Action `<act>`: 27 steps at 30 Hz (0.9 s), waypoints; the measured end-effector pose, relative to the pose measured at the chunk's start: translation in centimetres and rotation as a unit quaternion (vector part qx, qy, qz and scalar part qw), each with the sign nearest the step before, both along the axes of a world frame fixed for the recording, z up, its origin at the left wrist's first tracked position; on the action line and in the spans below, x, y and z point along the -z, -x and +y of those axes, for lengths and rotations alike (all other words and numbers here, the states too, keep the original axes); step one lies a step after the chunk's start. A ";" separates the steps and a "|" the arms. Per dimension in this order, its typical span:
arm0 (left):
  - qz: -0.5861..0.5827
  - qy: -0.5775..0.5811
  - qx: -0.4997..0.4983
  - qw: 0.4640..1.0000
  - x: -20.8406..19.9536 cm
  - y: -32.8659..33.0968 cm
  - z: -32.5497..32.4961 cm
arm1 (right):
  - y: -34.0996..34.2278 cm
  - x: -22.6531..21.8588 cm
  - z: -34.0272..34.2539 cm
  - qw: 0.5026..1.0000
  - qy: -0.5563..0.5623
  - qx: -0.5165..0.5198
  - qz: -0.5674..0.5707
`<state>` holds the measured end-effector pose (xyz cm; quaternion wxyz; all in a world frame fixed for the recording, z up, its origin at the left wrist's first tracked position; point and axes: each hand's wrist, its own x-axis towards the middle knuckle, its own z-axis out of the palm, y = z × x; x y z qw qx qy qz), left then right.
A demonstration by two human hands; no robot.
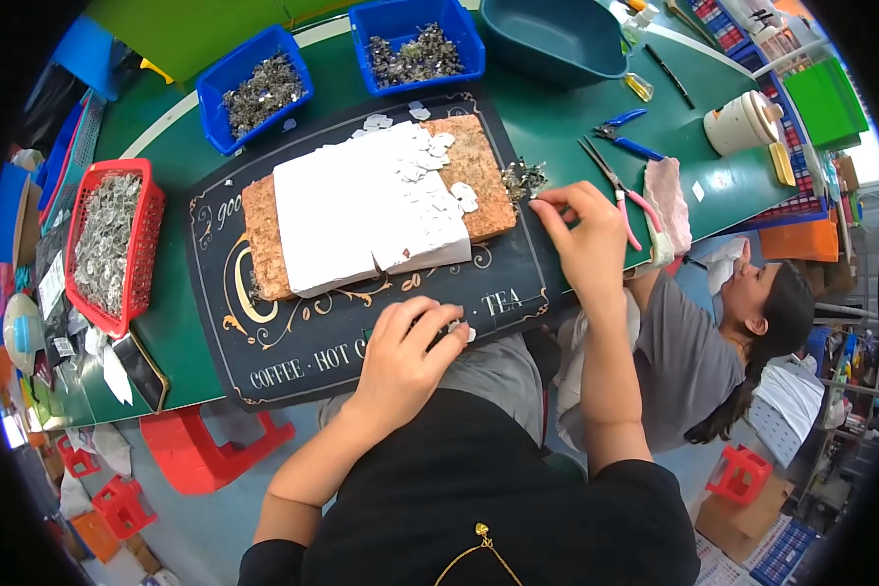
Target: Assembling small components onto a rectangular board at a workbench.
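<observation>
Green table (pixel 547 117) fills the view, with a black board (pixel 293 342) on it as a work mat. At the left a red basket (pixel 151 244) keeps shiny bits close by. White paper (pixel 347 210) on a cork slab (pixel 264 244) holds small white pieces in rows. The left hand (pixel 405 356) is curled, pinching a tiny white piece (pixel 464 332) at the board's near edge. The right hand (pixel 581 230) pinches at a dark pile (pixel 523 180) of little metal bits, near the pliers (pixel 615 181).
</observation>
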<state>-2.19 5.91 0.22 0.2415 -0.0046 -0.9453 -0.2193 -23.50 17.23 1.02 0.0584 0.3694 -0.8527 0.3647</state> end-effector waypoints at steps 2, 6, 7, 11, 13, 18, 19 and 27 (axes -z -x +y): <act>0.008 -0.030 -0.015 0.999 -0.5 -0.5 0.1 | -0.4 -0.5 0.5 1.000 0.003 -0.014 -0.016; 0.011 -0.342 -0.115 0.932 -1.9 -1.5 -0.3 | -2.8 -2.5 0.7 0.939 0.092 -0.052 -0.327; 0.006 -0.429 -0.119 0.895 -2.3 -1.4 -0.3 | -3.5 -2.5 0.7 0.914 0.135 -0.095 -0.371; -0.005 -0.597 -0.103 0.796 -2.6 -0.9 -1.6 | -7.4 -2.5 -0.4 0.902 0.208 -0.182 -0.332; -0.007 -0.604 -0.112 0.789 -2.7 -1.4 -2.0 | -8.9 -2.1 -1.4 0.937 0.217 -0.221 -0.164; 0.044 -0.578 -0.095 0.809 -2.5 -2.6 -2.1 | -10.8 -1.1 -3.6 0.943 0.204 -0.261 0.034; 0.047 -0.579 -0.099 0.808 -2.6 -2.7 -2.1 | -11.0 -1.0 -3.7 0.944 0.204 -0.256 0.048; 0.047 -0.458 -0.136 0.877 -3.0 -3.0 -2.5 | -12.0 -0.9 -4.0 0.951 0.192 -0.224 0.097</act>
